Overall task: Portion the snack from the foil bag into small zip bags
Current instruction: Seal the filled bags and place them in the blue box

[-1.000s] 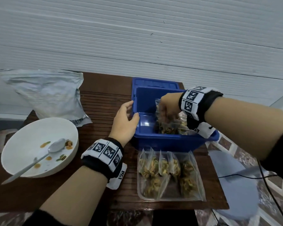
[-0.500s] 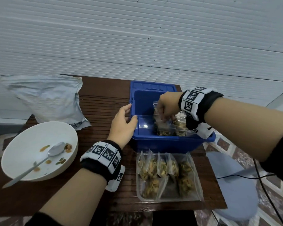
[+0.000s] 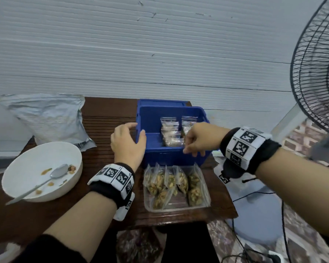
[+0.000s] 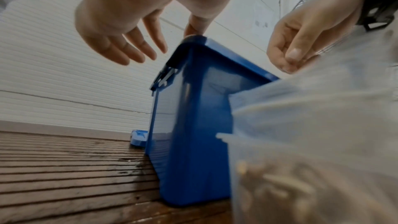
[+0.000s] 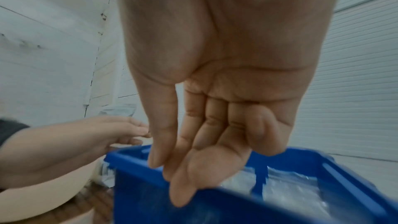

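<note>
The crumpled foil bag [image 3: 46, 118] lies at the table's back left. A blue box [image 3: 171, 154] stands in the middle, and filled small zip bags [image 3: 171, 133] stand upright inside it. In front of it, a clear tray [image 3: 203, 204] holds several more filled zip bags [image 3: 169, 185]. My left hand [image 3: 139, 130] is at the box's left front corner; its thumb touches the rim [image 4: 193, 38] and its fingers [image 4: 137, 52] are spread straight. My right hand [image 3: 193, 147] hangs over the front right rim, fingers [image 5: 183, 168] loosely curled and empty.
A white bowl [image 3: 27, 164] with a spoon [image 3: 55, 173] and a few snack crumbs sits at the front left. The blue lid [image 3: 160, 102] lies behind the box. A standing fan [image 3: 317, 73] and its cable are to the right of the table. Bare wood shows between bowl and box.
My right hand has let go of the zip bag inside the box and drawn back to the front rim. The left hand stays at the box's left corner.
</note>
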Action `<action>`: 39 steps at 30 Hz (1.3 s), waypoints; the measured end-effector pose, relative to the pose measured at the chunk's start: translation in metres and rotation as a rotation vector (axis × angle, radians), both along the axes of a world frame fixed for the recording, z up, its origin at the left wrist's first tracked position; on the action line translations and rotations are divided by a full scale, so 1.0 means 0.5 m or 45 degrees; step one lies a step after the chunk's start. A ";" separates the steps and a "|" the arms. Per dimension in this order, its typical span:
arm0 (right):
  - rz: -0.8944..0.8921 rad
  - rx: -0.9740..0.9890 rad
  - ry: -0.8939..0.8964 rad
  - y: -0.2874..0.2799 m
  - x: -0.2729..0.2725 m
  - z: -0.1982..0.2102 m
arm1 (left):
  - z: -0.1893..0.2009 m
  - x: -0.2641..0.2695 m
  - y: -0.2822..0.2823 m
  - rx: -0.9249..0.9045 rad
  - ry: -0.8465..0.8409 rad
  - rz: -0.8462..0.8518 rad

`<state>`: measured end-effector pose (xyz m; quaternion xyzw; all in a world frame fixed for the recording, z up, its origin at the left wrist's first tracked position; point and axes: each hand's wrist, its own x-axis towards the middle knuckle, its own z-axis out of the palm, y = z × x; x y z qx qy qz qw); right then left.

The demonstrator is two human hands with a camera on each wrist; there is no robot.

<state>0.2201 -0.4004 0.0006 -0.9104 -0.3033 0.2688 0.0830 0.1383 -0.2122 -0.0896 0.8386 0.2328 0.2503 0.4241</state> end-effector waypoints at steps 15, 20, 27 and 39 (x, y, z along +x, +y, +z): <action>-0.137 -0.255 -0.048 -0.093 -0.160 -0.084 | -0.025 -0.096 -0.127 0.005 0.006 -0.727; 0.042 -0.156 -0.111 -0.085 -0.165 -0.055 | -0.002 -0.107 -0.132 0.053 0.191 -0.961; -0.008 0.149 -0.128 -0.076 -0.149 -0.038 | 0.008 -0.105 -0.122 0.028 0.127 -0.825; -0.223 0.419 -0.040 -0.090 -0.130 -0.039 | 0.019 -0.102 -0.111 0.114 0.171 -0.876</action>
